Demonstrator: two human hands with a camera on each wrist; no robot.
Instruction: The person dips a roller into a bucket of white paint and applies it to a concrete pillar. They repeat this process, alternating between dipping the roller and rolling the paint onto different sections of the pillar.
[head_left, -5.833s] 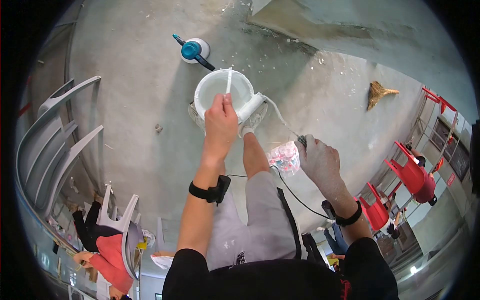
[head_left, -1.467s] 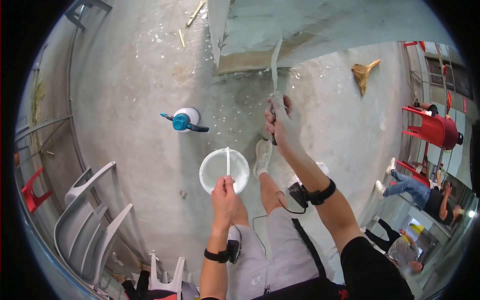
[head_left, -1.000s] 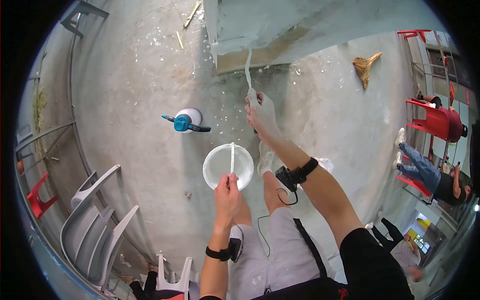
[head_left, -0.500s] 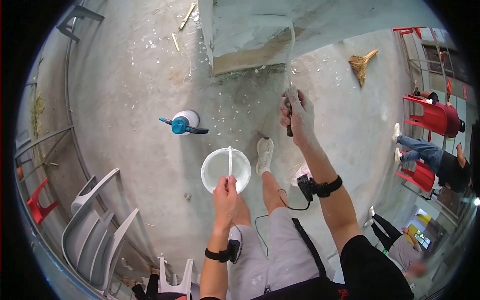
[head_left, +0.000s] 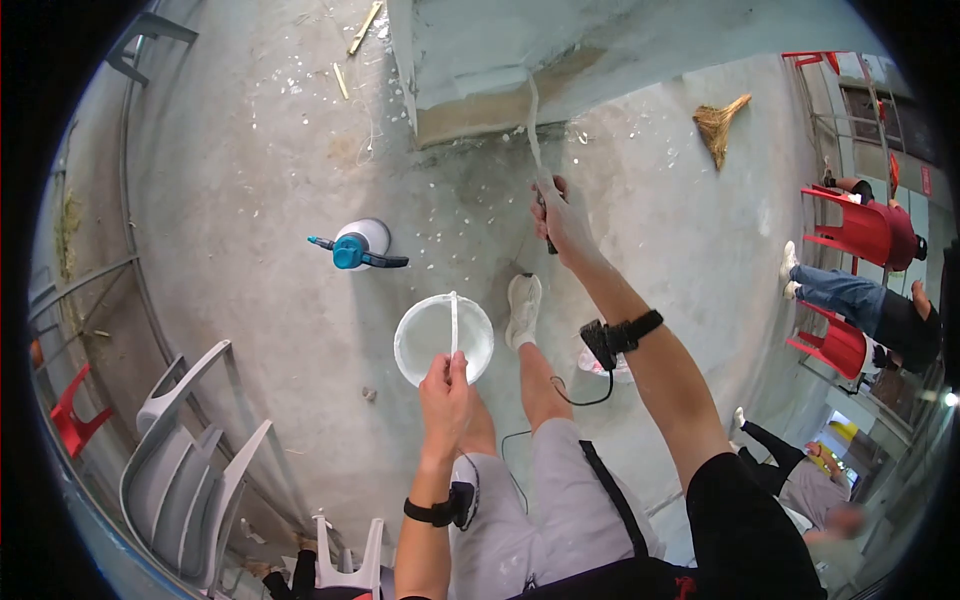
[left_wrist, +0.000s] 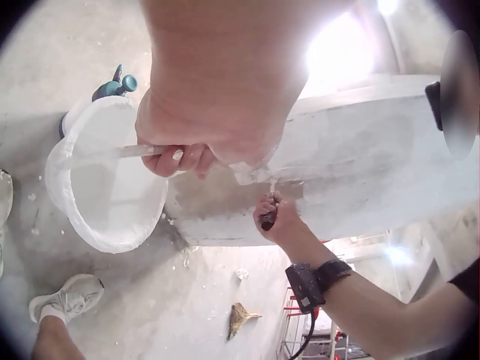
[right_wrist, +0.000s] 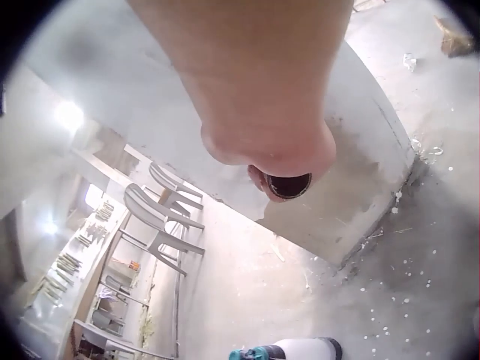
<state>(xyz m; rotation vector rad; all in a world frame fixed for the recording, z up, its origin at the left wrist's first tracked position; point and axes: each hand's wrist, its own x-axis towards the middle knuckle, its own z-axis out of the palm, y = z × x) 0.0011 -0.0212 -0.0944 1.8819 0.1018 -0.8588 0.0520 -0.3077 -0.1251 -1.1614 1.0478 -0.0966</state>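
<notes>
My left hand [head_left: 446, 400] grips the bail handle [head_left: 454, 320] of a white bucket [head_left: 399, 345], whose inside is coated white with paint. The left wrist view shows the fingers curled round the handle above the bucket's opening. With my right hand [head_left: 570, 228] I hold a paint roller by its dark grip; its paint-covered rod [head_left: 534, 112] reaches forward to the pale wall [head_left: 640, 45]. The roller's white sleeve [head_left: 490, 78] lies against the wall, above a bare brownish band along its bottom edge. In the right wrist view the grip's round dark end [right_wrist: 289, 185] shows below my palm.
A white and teal sprayer [head_left: 352, 250] stands on the paint-spotted floor ahead of the bucket. A straw broom head [head_left: 719, 130] lies to the right. Grey plastic chairs [head_left: 190, 460] stand at left. Red chairs [head_left: 850, 232] and several people are at right.
My right hand has taken the roller from beside the bucket up to the wall. In the last half second it shifted left and slightly down. My left hand keeps hold of the bucket handle.
</notes>
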